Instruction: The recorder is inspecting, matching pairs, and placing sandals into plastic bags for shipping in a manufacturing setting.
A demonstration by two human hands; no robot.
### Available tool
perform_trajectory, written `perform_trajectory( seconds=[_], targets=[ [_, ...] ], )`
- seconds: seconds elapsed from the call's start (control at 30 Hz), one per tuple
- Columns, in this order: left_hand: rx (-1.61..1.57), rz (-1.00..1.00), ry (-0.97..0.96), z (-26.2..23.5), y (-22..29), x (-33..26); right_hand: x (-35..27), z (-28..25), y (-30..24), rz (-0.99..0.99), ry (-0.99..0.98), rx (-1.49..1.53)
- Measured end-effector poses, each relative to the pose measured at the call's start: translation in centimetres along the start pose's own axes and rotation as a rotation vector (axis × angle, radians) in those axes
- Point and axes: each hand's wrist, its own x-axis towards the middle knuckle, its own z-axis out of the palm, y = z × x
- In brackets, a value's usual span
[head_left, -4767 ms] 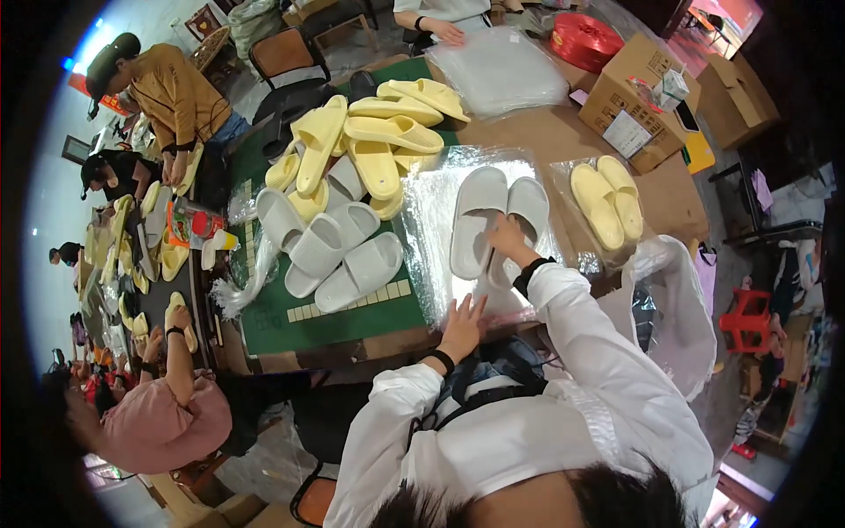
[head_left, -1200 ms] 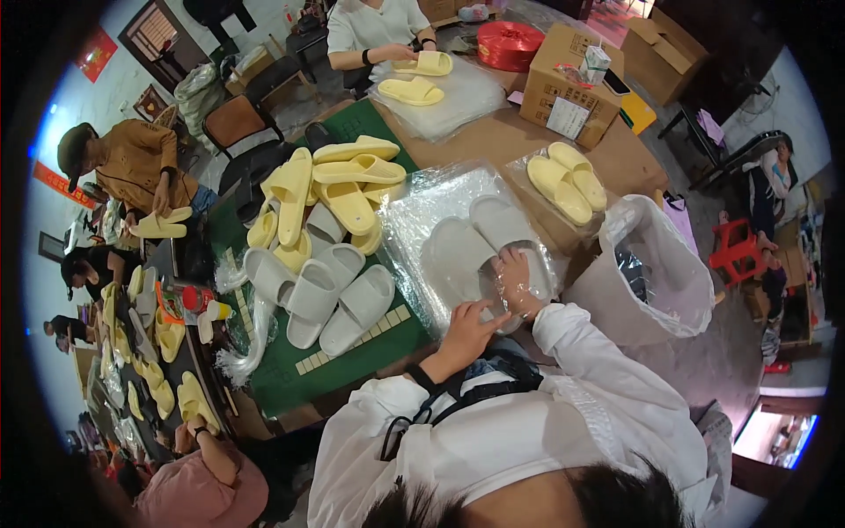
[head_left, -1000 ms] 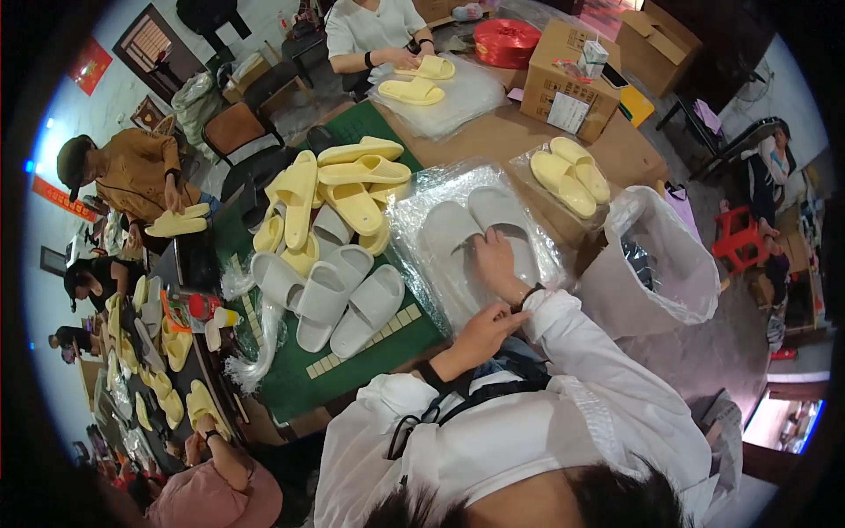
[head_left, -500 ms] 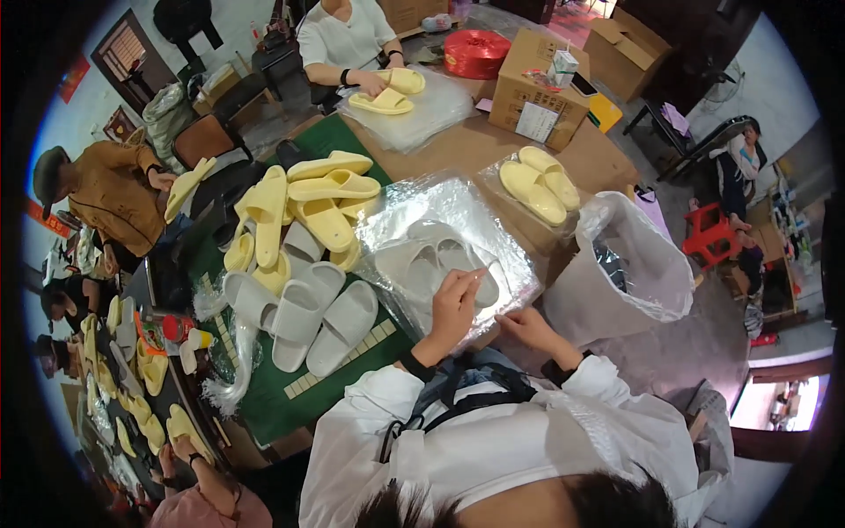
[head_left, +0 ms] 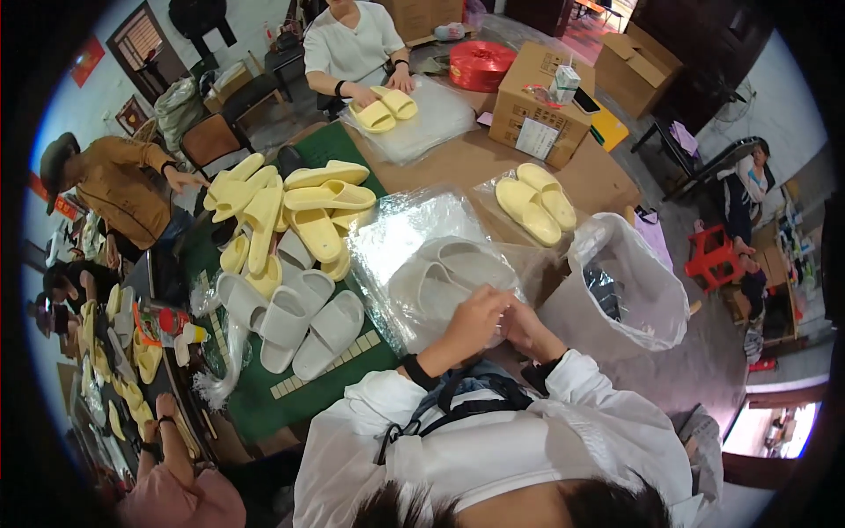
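Observation:
A pair of grey slide slippers [head_left: 444, 280] lies inside a clear plastic bag [head_left: 510, 251], on top of a stack of flat clear bags [head_left: 418, 211]. At the bag's near right edge, my left hand [head_left: 478, 321] and my right hand [head_left: 526, 330] come together, fingers closed. Both seem to pinch the bag's edge, though the fingertips partly hide each other. Left of the stack, loose grey slides [head_left: 286, 330] sit on a green mat, below a heap of yellow slides [head_left: 312, 198]. Beyond my right hand lies a bagged yellow pair [head_left: 534, 202].
A white sack [head_left: 634, 290] with dark contents stands right of my hands. A cardboard box [head_left: 537, 106] and a red roll of twine [head_left: 481, 66] are at the back. Across the table a person [head_left: 352, 44] handles yellow slides; another [head_left: 123, 189] stands at the left.
My left hand has moved right and down to meet my right hand at the bag's edge. The person at left has added a yellow slide to the heap and let go.

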Motion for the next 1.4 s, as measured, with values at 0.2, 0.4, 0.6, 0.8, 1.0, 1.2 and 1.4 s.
perform_trajectory(
  seconds=[0.2,0.4,0.6,0.8,1.0,1.2,1.4],
  targets=[
    [0.033,-0.074,-0.162,2.0,0.2,-0.4,0.4,-2.2,-1.2,0.081,-0.392,0.203],
    [0.115,-0.165,-0.221,3.7,-0.8,0.0,-0.2,-2.3,-2.6,0.066,-0.444,0.324],
    [0.321,-0.214,-0.349,6.3,-1.6,-1.2,3.4,-4.9,-2.8,0.156,-0.086,-0.116],
    [0.188,-0.23,-0.373,6.2,-0.9,-1.5,4.3,-3.7,-3.6,0.061,0.111,-0.174],
    [0.347,-0.008,0.224,5.2,0.7,-1.2,8.6,-3.3,-8.1,-0.368,-0.109,-0.078],
    [0.389,-0.098,0.282,4.0,-0.9,-3.0,14.0,-10.2,-16.2,-0.484,-0.038,0.094],
    [0.452,-0.282,0.358,0.1,-3.7,-7.7,14.5,-16.3,-23.4,-0.783,-0.11,-0.168]
  ],
)
